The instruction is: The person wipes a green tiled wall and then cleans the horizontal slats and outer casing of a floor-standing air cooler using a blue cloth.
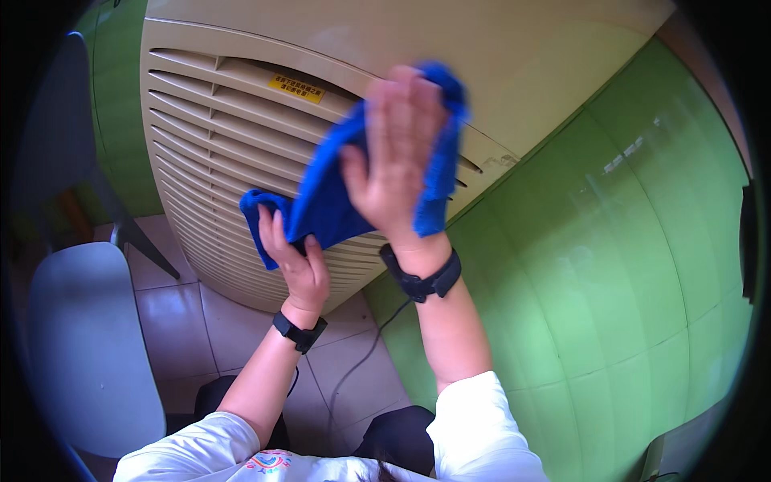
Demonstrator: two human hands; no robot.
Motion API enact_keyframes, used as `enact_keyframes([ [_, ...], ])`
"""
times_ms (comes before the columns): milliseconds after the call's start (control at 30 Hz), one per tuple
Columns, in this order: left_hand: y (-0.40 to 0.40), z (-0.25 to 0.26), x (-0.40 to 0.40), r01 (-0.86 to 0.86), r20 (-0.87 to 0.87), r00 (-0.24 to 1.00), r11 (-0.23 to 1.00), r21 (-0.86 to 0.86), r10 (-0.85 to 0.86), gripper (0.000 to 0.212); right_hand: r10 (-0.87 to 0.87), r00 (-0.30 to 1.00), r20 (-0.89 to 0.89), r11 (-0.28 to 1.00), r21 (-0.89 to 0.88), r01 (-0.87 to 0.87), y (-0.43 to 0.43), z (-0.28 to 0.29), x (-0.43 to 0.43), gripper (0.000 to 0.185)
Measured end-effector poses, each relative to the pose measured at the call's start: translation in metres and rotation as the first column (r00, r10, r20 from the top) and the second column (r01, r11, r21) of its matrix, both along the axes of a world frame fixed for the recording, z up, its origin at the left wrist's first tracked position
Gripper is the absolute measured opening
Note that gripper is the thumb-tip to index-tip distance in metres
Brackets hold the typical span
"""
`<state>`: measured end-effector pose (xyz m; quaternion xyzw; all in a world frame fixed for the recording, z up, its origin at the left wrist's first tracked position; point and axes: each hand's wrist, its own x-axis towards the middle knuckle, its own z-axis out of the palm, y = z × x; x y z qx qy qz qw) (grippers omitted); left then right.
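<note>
A blue cloth [337, 205] stretches between my two hands over the slatted grille of a beige floor-standing air conditioner [253, 150]. My right hand [397, 144], blurred, lies flat on the cloth's upper part, where the grille meets the smooth panel above it. Lower and to the left, my left hand [295, 259] holds the cloth's other end against the slats, fingers partly bent. Both wrists wear black straps. A yellow label [297, 88] with writing sits near the top slats.
Green tiled wall [572, 271] runs along the right side of the unit. Two grey-blue chairs stand at the left, one seat [96, 349] close by. A dark cable [361, 361] crosses the tiled floor [174, 325] near my legs.
</note>
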<state>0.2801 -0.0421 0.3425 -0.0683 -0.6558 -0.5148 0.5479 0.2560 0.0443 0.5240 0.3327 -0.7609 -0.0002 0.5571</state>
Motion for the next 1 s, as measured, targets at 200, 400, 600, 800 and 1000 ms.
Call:
enact_keyframes([
  [200, 0.008, 0.011, 0.01, 0.083, 0.128, 0.989, 0.993, -0.085, -0.072, 0.066, -0.279, 0.955, -0.099, 0.818, -0.546, 0.182, 0.032, -0.025, -0.002, 0.074],
  [400, 0.002, 0.028, 0.007, 0.088, 0.103, 0.991, 0.995, -0.038, -0.084, 0.067, -0.219, 0.968, -0.124, 0.967, -0.158, 0.199, -0.043, 0.011, 0.0, 0.071],
  [600, -0.009, 0.036, 0.008, 0.019, 0.135, 0.991, 0.999, 0.027, -0.023, 0.059, -0.061, 0.998, -0.014, 0.966, 0.251, 0.063, -0.042, 0.043, 0.008, 0.077],
  [800, -0.04, 0.035, 0.003, -0.037, 0.147, 0.989, 0.996, 0.078, 0.025, 0.058, -0.047, 0.991, 0.125, 0.919, 0.394, -0.006, -0.084, 0.058, 0.01, 0.075],
  [1000, -0.082, 0.031, -0.007, 0.019, 0.174, 0.983, 0.973, 0.23, -0.061, 0.064, 0.098, 0.988, 0.122, 0.815, 0.56, -0.15, -0.167, 0.078, -0.043, 0.067],
])
